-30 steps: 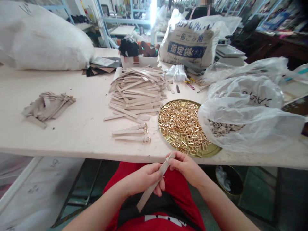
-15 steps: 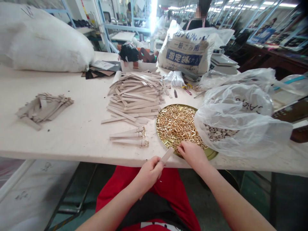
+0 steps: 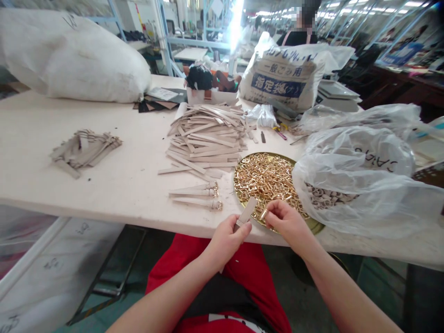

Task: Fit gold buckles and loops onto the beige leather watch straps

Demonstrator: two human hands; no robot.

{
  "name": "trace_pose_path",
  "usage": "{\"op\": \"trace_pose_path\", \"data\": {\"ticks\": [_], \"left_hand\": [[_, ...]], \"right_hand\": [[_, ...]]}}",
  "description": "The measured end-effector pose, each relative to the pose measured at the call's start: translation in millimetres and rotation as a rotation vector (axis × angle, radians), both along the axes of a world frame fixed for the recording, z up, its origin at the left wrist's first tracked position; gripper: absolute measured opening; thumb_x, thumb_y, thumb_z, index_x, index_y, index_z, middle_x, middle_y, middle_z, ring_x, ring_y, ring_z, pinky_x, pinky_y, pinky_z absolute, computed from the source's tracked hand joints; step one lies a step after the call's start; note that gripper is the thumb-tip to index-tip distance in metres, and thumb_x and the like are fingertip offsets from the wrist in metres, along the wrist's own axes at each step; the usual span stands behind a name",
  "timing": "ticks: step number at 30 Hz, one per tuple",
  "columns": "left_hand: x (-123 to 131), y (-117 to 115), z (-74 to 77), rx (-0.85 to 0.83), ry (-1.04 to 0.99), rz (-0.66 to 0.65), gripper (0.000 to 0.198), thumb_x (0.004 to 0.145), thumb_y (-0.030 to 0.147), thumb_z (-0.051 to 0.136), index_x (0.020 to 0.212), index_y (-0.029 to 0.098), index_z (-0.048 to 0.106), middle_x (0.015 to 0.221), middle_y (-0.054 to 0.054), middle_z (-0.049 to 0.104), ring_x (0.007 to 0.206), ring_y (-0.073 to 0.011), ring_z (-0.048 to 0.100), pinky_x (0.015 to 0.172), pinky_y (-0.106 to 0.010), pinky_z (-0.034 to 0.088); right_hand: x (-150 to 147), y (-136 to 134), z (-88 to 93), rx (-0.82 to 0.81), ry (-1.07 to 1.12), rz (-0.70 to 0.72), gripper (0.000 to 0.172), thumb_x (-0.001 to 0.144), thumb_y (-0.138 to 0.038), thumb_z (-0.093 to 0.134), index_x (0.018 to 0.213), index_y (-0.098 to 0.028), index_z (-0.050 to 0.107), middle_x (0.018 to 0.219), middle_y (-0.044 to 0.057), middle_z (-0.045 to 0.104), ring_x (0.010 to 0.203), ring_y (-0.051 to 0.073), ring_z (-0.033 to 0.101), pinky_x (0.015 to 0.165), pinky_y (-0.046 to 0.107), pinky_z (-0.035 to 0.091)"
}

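Observation:
A beige strap is pinched in my left hand, its flat end pointing up and away from me. My right hand is closed on a small gold buckle just above the near rim of a round gold tray. Loose gold buckles are heaped in that tray. To the left lie a few straps with gold buckles fitted at their right ends. Behind them is a big pile of plain beige straps.
A clear plastic bag of small beige loops stands at the right of the tray. A bundle of straps lies at the left. Behind are a large white sack, a printed bag and a person.
My right hand has lifted a little from the buckle heap, and a gold buckle now shows at its fingertips. My left hand has brought the strap slightly higher. The whole view has shifted.

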State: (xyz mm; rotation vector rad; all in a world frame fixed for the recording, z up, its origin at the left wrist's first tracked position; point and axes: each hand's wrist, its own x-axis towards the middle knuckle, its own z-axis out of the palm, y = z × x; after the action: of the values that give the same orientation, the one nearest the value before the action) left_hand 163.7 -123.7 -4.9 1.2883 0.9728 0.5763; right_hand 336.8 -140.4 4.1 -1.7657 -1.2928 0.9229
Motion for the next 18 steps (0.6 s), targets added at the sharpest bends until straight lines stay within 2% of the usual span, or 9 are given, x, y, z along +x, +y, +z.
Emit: {"op": "trace_pose_path", "data": {"ticks": [2,5,8,10,15,18], "left_hand": [[3.7,1.3,0.8,0.06,0.013,0.047,0.025,0.077,0.038,0.05,0.086,0.015,0.055,0.057,0.005,0.048,0.053,-0.0088,0.042,0.052,-0.019,0.034],[3.5,-3.0,-1.4,0.132,0.078,0.092,0.021,0.077,0.036,0.05,0.08,0.015,0.054,0.065,0.003,0.053,0.059,-0.0093,0.045,0.055,-0.019,0.035],[-1.8,-11.4,-6.0,0.187,0.185,0.035,0.018,0.079,0.033,0.048,0.08,0.016,0.054,0.065,0.004,0.053,0.059,-0.0095,0.046,0.055,-0.02,0.033],[-5.2,-15.0,-9.0,0.232,0.264,0.004,0.017,0.079,0.033,0.047,0.078,0.017,0.053,0.064,0.004,0.053,0.058,-0.0097,0.046,0.055,-0.02,0.033],[-7.9,-11.8,-10.3,0.273,0.378,-0.056,0.017,0.078,0.031,0.046,0.075,0.018,0.054,0.061,0.003,0.054,0.056,-0.0103,0.046,0.054,-0.021,0.031],[-8.7,-7.5,-7.6,0.302,0.433,-0.088,0.015,0.076,0.029,0.046,0.074,0.017,0.055,0.06,0.003,0.054,0.056,-0.0108,0.046,0.054,-0.021,0.031]], "right_hand": [[-20.0,-7.5,-3.7,-0.014,0.325,-0.037,0.02,0.07,-0.035,0.059,0.07,-0.021,0.045,0.054,-0.006,0.052,0.047,0.01,0.049,0.049,0.023,0.039],[-43.6,-15.8,-15.2,-0.007,0.506,-0.128,0.022,0.069,-0.035,0.062,0.072,-0.02,0.047,0.054,-0.007,0.05,0.045,0.008,0.046,0.047,0.021,0.038],[-52.2,-20.8,-28.2,-0.007,0.541,-0.168,0.018,0.071,-0.034,0.062,0.076,-0.019,0.052,0.062,-0.004,0.055,0.053,0.01,0.05,0.053,0.022,0.04],[-52.8,-24.2,-34.5,-0.022,0.564,-0.133,0.016,0.074,-0.034,0.06,0.078,-0.019,0.055,0.068,-0.002,0.058,0.058,0.011,0.051,0.057,0.023,0.042],[-50.2,-32.4,-36.9,-0.125,0.557,-0.021,0.027,0.078,-0.043,0.053,0.068,-0.018,0.056,0.05,-0.006,0.048,0.044,0.008,0.041,0.045,0.021,0.033],[-45.5,-35.4,-30.1,-0.158,0.496,0.075,0.033,0.079,-0.046,0.05,0.064,-0.018,0.057,0.049,-0.005,0.048,0.046,0.01,0.043,0.047,0.022,0.036]]}}
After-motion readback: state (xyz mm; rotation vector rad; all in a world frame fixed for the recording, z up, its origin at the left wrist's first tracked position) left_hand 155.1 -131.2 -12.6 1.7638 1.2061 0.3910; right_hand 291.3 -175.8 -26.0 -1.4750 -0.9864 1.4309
